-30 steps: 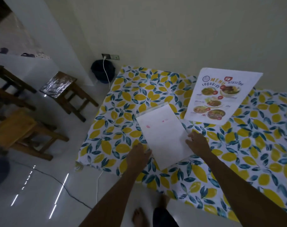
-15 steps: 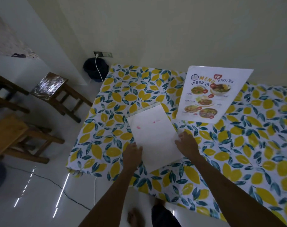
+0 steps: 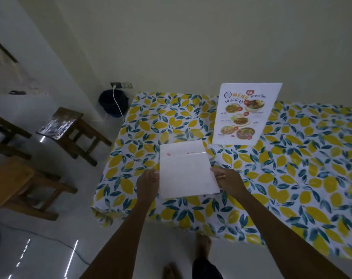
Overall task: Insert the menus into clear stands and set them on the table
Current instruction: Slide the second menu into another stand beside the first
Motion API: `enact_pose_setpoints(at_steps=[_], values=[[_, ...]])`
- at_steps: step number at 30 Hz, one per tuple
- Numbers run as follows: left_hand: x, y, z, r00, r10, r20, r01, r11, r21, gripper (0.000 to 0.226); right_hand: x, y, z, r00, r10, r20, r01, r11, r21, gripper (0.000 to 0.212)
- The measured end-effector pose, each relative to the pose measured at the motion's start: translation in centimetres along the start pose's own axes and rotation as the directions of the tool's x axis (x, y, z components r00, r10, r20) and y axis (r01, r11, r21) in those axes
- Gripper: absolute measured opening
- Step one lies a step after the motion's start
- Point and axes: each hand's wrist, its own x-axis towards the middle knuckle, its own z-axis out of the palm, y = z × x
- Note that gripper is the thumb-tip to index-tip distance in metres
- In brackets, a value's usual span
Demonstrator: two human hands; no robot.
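Note:
A white sheet [image 3: 185, 172], a menu seen from its blank back with faint pink marks showing through, is held just above the table. My left hand [image 3: 149, 185] grips its left edge and my right hand [image 3: 228, 181] grips its right edge. A straight line crosses the sheet near its far end. A faint clear stand [image 3: 181, 135] seems to lie just beyond that end; whether the sheet sits inside it I cannot tell. A finished colour menu [image 3: 247, 113] stands upright in its stand at the back of the table.
The table [image 3: 301, 178] wears a lemon-print cloth and stands against a pale wall. Wooden stools [image 3: 68, 129] and a wooden chair [image 3: 20, 184] stand on the white floor to the left. A dark bin [image 3: 112, 103] and a white cable sit by the wall socket.
The sheet lay flat and skewed on the table under both hands; now both hands hold it by its side edges, squared up and raised a little. The camera has shifted.

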Motion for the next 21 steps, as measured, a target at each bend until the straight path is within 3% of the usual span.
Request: enact_pose_setpoints(at_steps=[2,5,8,9,11,12,13,14,16,18,21], values=[[-0.2,-0.4,-1.1,0.996,0.083,0.030,-0.082,0.996,-0.017,0.042,-1.5,-0.5,0.1,0.999,-0.018,-0.032,0.018,1.000,-0.001,0.038],[-0.5,-0.4,-2.8,0.986,0.139,0.087,-0.130,0.986,-0.107,0.042,-3.4,-1.3,0.2,0.997,-0.052,-0.061,0.052,0.999,0.006,0.035],[0.2,-1.5,-3.3,0.971,0.224,0.088,-0.212,0.969,-0.130,0.065,-4.7,-2.4,0.0,0.991,-0.078,-0.110,0.079,0.997,0.009,0.032],[1.0,-2.4,-3.0,0.964,0.243,0.110,-0.226,0.963,-0.150,0.063,-4.9,-2.7,0.0,0.989,-0.089,-0.122,0.088,0.996,-0.013,0.032],[-0.6,-0.1,-4.8,0.947,0.290,0.137,-0.263,0.946,-0.189,0.026,-5.1,-3.3,-0.2,0.986,-0.106,-0.129,0.100,0.994,-0.048,0.031],[-0.5,0.4,-5.2,0.951,0.290,0.110,-0.264,0.943,-0.205,0.026,-5.0,-3.7,-0.4,0.985,-0.113,-0.130,0.107,0.993,-0.054,0.031],[-0.5,1.3,-5.9,0.952,0.286,0.106,-0.261,0.944,-0.201,0.041,-4.8,-4.1,-0.6,0.983,-0.128,-0.133,0.120,0.991,-0.063,0.031],[-0.7,2.3,-6.6,0.952,0.262,0.160,-0.228,0.952,-0.205,0.039,-4.6,-4.5,-0.9,0.981,-0.139,-0.133,0.130,0.989,-0.073,0.030],[-0.2,3.7,-7.3,0.944,0.309,0.117,-0.300,0.950,-0.087,0.020,-4.1,-5.9,-1.6,0.979,-0.153,-0.131,0.145,0.987,-0.068,0.029],[1.2,4.9,-7.9,0.918,0.388,0.081,-0.392,0.919,0.047,0.035,-3.1,-7.2,-2.5,0.975,-0.165,-0.150,0.161,0.986,-0.043,0.025],[3.9,7.3,-8.1,0.839,0.541,0.061,-0.542,0.819,0.190,0.011,-0.6,-8.8,-4.1,0.956,-0.212,-0.202,0.208,0.977,-0.044,0.023]])
